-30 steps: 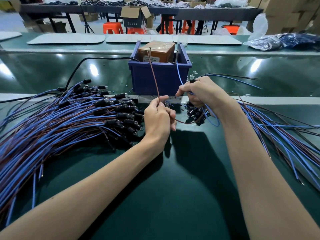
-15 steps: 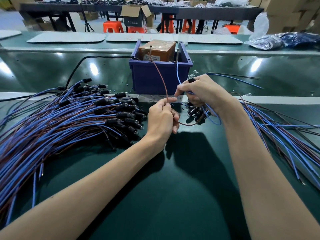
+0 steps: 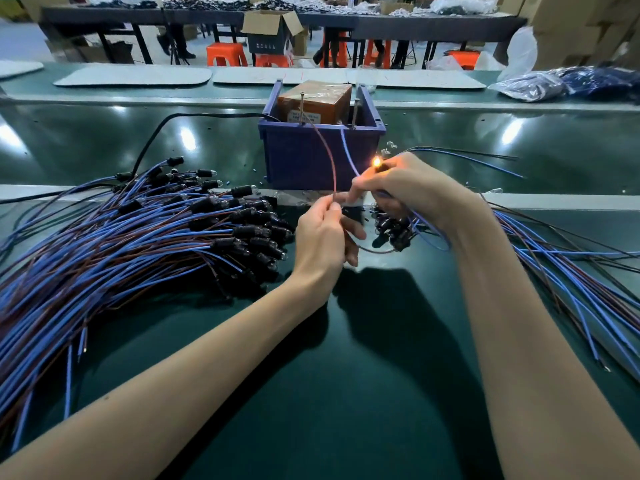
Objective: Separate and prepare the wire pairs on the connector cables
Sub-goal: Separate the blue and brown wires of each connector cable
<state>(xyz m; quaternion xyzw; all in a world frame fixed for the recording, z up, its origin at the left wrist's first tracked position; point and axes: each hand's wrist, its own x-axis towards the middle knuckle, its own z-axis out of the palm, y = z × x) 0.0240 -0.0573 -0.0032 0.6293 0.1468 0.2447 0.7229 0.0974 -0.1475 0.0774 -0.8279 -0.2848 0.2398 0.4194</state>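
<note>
Connector cables [image 3: 138, 237] in blue and brown lie fanned in a large heap across the left of the green counter [image 3: 346, 393], their black plug ends pointing right toward your hands. A thinner spread [image 3: 571, 265] trails off to the right. At the far middle stands a blue bin [image 3: 311, 161] holding a brown box [image 3: 315, 102], and a black cord [image 3: 156, 133] runs in from the left.

Just near of the bin, your right hand [image 3: 408, 192] has its grip curled closed round a blue wire [image 3: 348, 150], forefinger reaching left. Your left hand [image 3: 322, 244], just beside it, pinches a brown wire [image 3: 331, 164] between thumb and fingertips. A cluster of black connectors [image 3: 391, 226] lies beneath your right hand.

The brown wire arcs up to a metal pin [image 3: 302, 105] at the bin's near rim; the blue wire rises toward a second pin [image 3: 355, 112]. A small bulb [image 3: 376, 162] glows orange at the top of your right grip.
</note>
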